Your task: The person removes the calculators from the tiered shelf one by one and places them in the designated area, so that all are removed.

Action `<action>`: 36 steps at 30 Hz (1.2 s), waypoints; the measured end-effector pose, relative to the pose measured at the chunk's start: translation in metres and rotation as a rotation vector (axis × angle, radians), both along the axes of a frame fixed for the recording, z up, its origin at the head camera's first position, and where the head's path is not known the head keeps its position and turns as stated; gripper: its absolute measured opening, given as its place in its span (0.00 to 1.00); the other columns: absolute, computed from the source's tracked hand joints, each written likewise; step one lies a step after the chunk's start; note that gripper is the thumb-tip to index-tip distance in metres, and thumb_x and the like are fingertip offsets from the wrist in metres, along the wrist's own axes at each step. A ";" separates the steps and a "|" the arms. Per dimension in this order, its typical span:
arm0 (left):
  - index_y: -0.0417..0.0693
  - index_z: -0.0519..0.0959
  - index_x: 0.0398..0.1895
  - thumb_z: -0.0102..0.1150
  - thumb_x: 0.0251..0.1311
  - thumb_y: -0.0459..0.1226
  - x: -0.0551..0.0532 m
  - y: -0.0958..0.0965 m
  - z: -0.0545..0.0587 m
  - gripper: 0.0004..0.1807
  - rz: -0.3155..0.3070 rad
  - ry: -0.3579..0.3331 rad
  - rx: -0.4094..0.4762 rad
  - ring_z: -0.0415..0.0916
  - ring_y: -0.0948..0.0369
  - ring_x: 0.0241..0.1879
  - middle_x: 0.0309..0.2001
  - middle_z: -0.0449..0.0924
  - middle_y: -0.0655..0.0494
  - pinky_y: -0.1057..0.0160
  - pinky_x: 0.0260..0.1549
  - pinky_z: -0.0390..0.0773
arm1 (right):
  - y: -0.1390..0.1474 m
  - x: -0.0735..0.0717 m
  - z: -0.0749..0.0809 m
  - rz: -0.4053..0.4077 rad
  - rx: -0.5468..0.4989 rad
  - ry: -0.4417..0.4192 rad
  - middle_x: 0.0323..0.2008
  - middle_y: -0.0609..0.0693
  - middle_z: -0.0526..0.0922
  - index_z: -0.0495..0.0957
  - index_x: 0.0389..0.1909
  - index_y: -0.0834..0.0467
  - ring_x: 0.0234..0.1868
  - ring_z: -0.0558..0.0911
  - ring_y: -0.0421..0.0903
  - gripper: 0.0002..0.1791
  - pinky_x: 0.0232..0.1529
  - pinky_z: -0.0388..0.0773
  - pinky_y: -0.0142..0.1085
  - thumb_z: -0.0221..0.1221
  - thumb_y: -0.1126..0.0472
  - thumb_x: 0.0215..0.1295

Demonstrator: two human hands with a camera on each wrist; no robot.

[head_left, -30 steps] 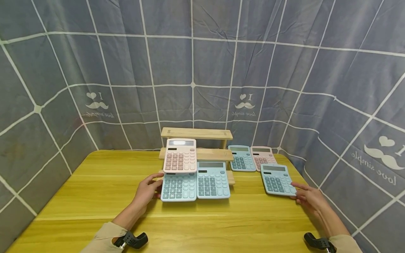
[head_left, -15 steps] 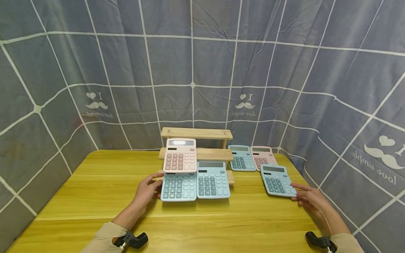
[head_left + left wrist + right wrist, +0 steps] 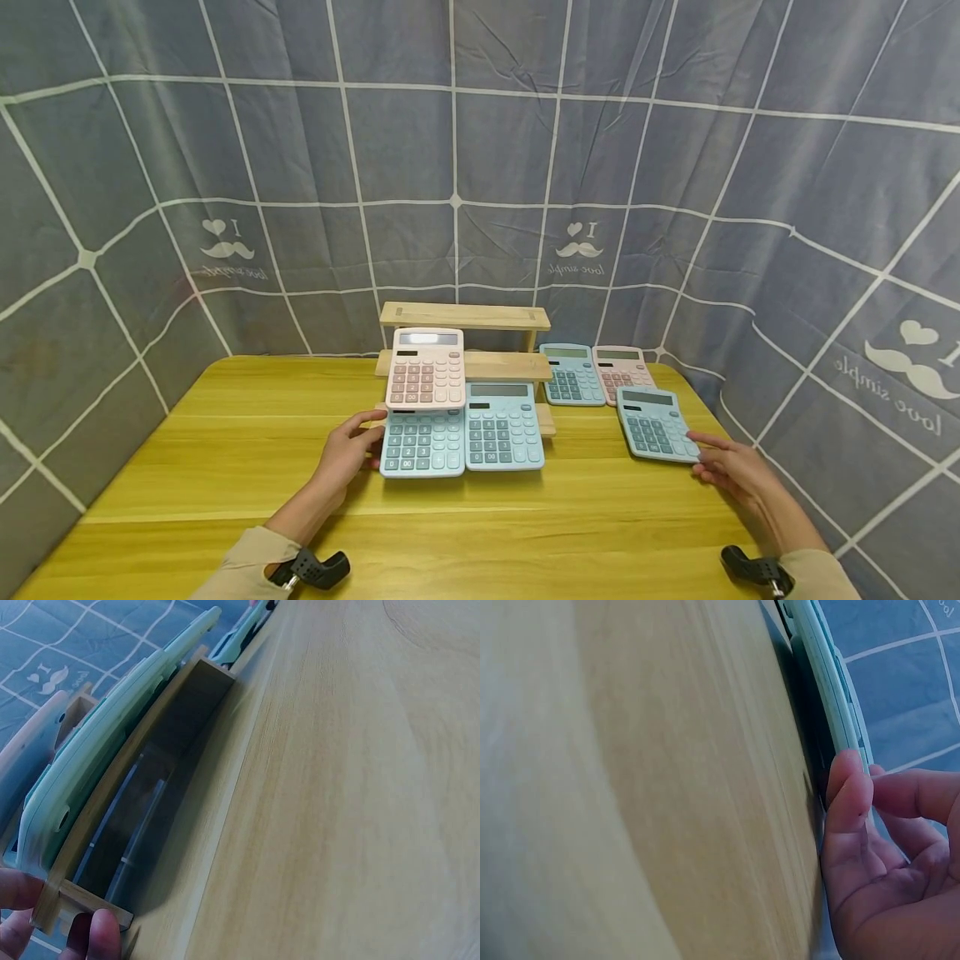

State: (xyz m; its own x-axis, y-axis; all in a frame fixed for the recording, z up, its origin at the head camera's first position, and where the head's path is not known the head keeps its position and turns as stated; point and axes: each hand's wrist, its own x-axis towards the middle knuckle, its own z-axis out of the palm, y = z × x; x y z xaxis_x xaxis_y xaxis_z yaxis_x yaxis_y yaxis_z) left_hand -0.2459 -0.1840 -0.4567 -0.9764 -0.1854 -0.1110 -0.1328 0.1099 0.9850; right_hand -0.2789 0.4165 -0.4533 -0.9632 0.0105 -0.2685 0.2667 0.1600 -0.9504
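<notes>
Nearest, a pale sleeve and a black wrist device [image 3: 322, 571] show at each wrist, over the wood-grained counter [image 3: 487, 533]. The right hand [image 3: 735, 475] has its grip clamped on a light blue calculator [image 3: 657, 423], thumb and fingers pinching it by the edge near its lower right corner. Almost all of the calculator extends forward and leftward from this grip, face up and slanted, with a dark shadow under the pinched side in the right wrist view.

The left hand [image 3: 347, 450] has its grip closed about the left end of the lowest tier [image 3: 546, 421] of a wooden stand [image 3: 465, 315]. Just beside those fingers is the lower left corner of the left front calculator [image 3: 422, 444], also blue. A right front calculator [image 3: 505, 427], blue too, leans next to it on that tier. Above, a pink calculator [image 3: 426, 369] leans at the middle plank, overlapping the top of the left front one.

Farther back, right of the stand, a rear blue calculator [image 3: 572, 375] and a rear pink calculator [image 3: 621, 367] lie side by side; the pinched calculator overlaps the pink one's lower part. Behind hangs a grey curtain [image 3: 495, 150] with white lines.
</notes>
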 end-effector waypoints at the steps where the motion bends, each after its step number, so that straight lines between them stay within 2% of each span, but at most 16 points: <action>1: 0.45 0.76 0.64 0.54 0.71 0.36 0.000 0.000 0.000 0.20 0.000 -0.001 -0.001 0.78 0.58 0.35 0.42 0.81 0.47 0.64 0.29 0.81 | -0.001 0.000 0.000 -0.001 -0.005 0.007 0.28 0.53 0.84 0.68 0.70 0.65 0.28 0.86 0.42 0.27 0.31 0.85 0.32 0.54 0.70 0.71; 10: 0.45 0.76 0.64 0.53 0.71 0.36 0.000 0.000 0.000 0.20 0.002 -0.008 0.001 0.78 0.58 0.35 0.42 0.81 0.47 0.64 0.29 0.81 | -0.004 -0.002 0.001 0.008 0.086 0.062 0.34 0.47 0.81 0.62 0.71 0.73 0.31 0.87 0.41 0.29 0.34 0.85 0.32 0.54 0.69 0.71; 16: 0.45 0.76 0.64 0.54 0.71 0.36 0.000 0.000 0.000 0.20 -0.001 -0.009 0.004 0.78 0.59 0.35 0.42 0.81 0.47 0.64 0.29 0.81 | -0.005 -0.002 -0.001 -0.031 0.068 0.058 0.42 0.47 0.79 0.63 0.70 0.74 0.32 0.88 0.43 0.30 0.36 0.86 0.34 0.55 0.72 0.68; 21: 0.45 0.76 0.64 0.53 0.71 0.36 0.000 0.000 0.000 0.20 -0.001 -0.008 0.000 0.78 0.58 0.36 0.43 0.81 0.47 0.63 0.29 0.81 | -0.007 -0.004 -0.002 -0.048 0.025 0.048 0.38 0.47 0.81 0.58 0.72 0.76 0.32 0.88 0.42 0.32 0.38 0.86 0.33 0.54 0.73 0.68; 26: 0.45 0.75 0.64 0.53 0.71 0.37 0.001 -0.001 0.000 0.20 -0.003 -0.005 -0.002 0.78 0.58 0.36 0.44 0.81 0.46 0.63 0.29 0.81 | -0.009 -0.007 -0.002 -0.049 0.030 0.044 0.35 0.48 0.83 0.53 0.73 0.77 0.32 0.87 0.41 0.35 0.38 0.85 0.32 0.53 0.73 0.68; 36: 0.45 0.75 0.64 0.53 0.71 0.36 0.000 -0.001 -0.001 0.20 -0.003 0.001 0.002 0.78 0.58 0.35 0.42 0.81 0.47 0.63 0.29 0.81 | -0.010 -0.008 -0.004 -0.070 0.022 0.051 0.34 0.47 0.83 0.53 0.73 0.77 0.31 0.88 0.41 0.35 0.37 0.86 0.32 0.54 0.72 0.69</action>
State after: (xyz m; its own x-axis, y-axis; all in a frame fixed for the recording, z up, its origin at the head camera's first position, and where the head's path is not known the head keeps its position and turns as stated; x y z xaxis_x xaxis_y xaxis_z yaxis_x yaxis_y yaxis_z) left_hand -0.2460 -0.1846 -0.4577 -0.9770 -0.1822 -0.1107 -0.1319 0.1085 0.9853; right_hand -0.2864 0.4070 -0.4568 -0.9724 0.0834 -0.2177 0.2289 0.1636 -0.9596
